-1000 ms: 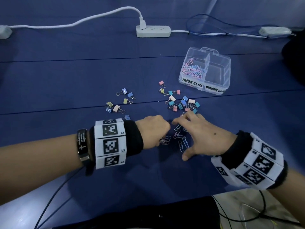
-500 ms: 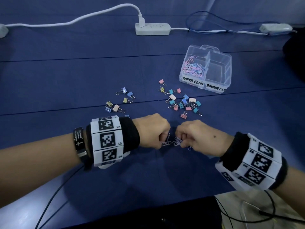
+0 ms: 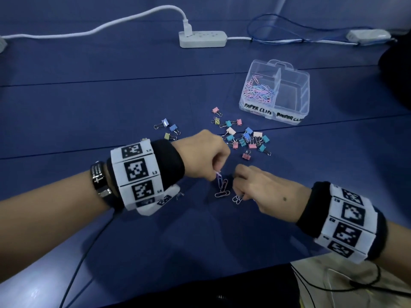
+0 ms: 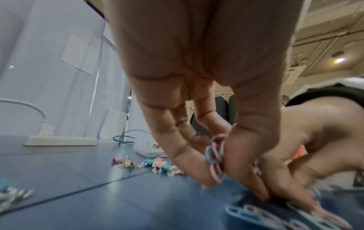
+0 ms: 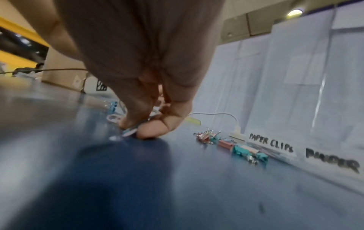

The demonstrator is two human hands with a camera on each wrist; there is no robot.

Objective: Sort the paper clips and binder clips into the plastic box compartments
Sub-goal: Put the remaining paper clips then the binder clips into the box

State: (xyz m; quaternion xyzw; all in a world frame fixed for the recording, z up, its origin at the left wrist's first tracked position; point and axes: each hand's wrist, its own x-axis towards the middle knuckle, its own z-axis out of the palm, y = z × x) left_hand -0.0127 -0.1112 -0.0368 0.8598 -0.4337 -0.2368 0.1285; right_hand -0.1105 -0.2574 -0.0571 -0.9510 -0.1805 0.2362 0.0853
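So the left hand [image 3: 203, 157] had a small bunch of paper clips [image 4: 214, 157] pinched between thumb and fingertips, hanging just off the blue table [image 3: 111, 107]. A few more clips [image 3: 222, 188] lay flat right under it. The right hand [image 3: 264, 188] was curled down next to them, fingertips pinching clips [image 5: 131, 131] against the table. The binder clips [image 3: 246, 138] sat scattered just beyond both hands, and the plastic box [image 3: 304, 94] further back held paper clips in its left compartment.
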